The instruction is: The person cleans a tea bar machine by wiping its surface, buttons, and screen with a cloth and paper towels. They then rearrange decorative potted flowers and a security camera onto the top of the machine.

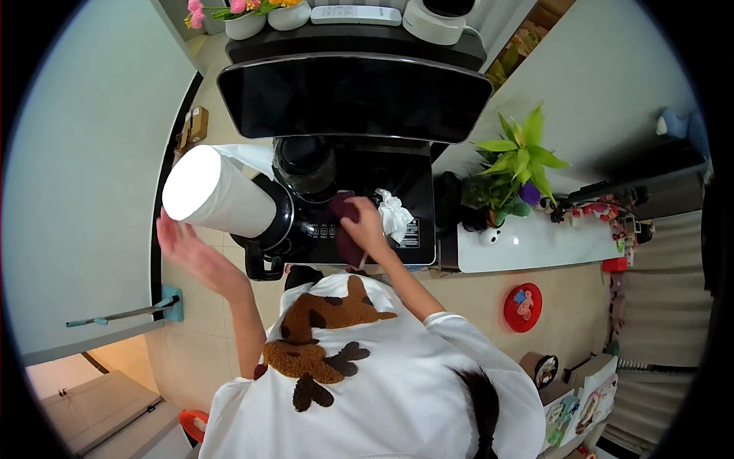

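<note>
My left hand (195, 258) is raised beside a tall white roll (237, 195) that looks like paper towel, its fingers stretched out near the lower side of the roll. Whether they touch it I cannot tell. The roll stands over a black kettle (264, 264) whose handle points toward me. On the glossy black appliance top (382, 164), my right hand (365, 227) has its fingers closed on a dark maroon cloth (348, 249), partly covering it. Right of that hand lies a crumpled white tissue (394, 216). Behind the cloth stands a glass jug with a black lid (304, 157).
A dark screen-like panel (355, 98) rises behind the appliance top. Above it, a shelf bears flower pots (245, 26), a remote control (355, 14) and a white device (432, 23). To the right are a leafy plant (520, 157) and a white cabinet top (535, 249).
</note>
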A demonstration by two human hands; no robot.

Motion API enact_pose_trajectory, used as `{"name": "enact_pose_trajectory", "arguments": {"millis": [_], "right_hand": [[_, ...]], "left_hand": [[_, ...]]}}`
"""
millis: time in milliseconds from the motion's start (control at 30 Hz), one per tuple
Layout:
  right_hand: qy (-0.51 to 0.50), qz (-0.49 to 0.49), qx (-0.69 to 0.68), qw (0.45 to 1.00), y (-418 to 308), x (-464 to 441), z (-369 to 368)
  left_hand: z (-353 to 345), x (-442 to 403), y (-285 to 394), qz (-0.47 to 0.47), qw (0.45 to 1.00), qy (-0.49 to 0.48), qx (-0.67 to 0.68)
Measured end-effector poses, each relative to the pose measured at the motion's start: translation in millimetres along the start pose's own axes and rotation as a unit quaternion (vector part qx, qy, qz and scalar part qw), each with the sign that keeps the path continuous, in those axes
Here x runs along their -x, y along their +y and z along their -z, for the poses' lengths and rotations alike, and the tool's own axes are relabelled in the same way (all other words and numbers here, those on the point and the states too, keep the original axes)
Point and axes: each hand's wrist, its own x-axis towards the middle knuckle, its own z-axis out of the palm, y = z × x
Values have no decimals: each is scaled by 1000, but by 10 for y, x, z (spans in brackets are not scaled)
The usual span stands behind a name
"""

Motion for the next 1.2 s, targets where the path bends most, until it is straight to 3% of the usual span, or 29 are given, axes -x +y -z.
{"name": "enact_pose_trajectory", "arguments": {"millis": [33,67,133,167,200,233,267,300,333,400,433,500,533,667,733,800,833,867,933,1067,1200], "right_hand": [[49,-36,-41,997,-79,-11,95],[36,-134,-102,985,-150,-19,255],[93,-236,-306,918,-299,-62,563],[121,-288,-394,865,-384,-106,747],[140,-273,-442,843,-458,-116,939],[149,-244,-459,841,-420,-122,1104],[166,-219,-508,816,-343,-124,1233],[177,-224,-555,782,-338,-106,1376],[194,-211,-569,770,-452,-82,1497],[216,-209,-570,765,-425,4,1690],[237,-213,-564,762,-374,39,1743],[225,-208,-579,755,-337,124,1796],[208,-204,-598,747,-319,173,1800],[215,-233,-535,783,-108,319,1709],[249,-296,-399,831,-90,320,1651],[230,-244,-205,920,129,306,1497],[179,-158,-64,969,192,275,1449],[144,-68,69,985,245,255,1384],[77,-7,191,978,122,169,1194],[-44,97,313,944,156,97,730],[-66,126,386,912,44,-30,401]], "left_hand": [[2,28,63,-50,997,55,23],[77,106,90,-50,997,55,19],[240,313,111,-113,963,-166,182],[111,439,170,-78,954,-212,196],[-50,602,246,-41,942,-257,211],[-44,776,265,196,881,-377,210],[-231,818,274,289,820,-470,155],[-424,974,148,280,785,-542,105],[-591,1217,-70,265,745,-610,55],[-785,1704,-441,-18,779,-626,-34],[-872,1775,-505,-18,778,-627,-28],[-1036,1865,-647,-177,771,-597,-134],[-1081,1922,-775,-179,772,-596,-131],[-1097,1898,-1025,-183,764,-610,-107],[-972,1831,-1046,-106,738,-661,-82],[-797,1744,-967,-100,765,-624,-124],[-701,1695,-961,-85,760,-627,-151],[-635,1653,-944,-82,761,-625,-153],[-489,1577,-884,-7,780,-596,-192],[-296,1567,-984,-1,753,-606,-256],[-272,1566,-1015,25,777,-587,-225]]}}
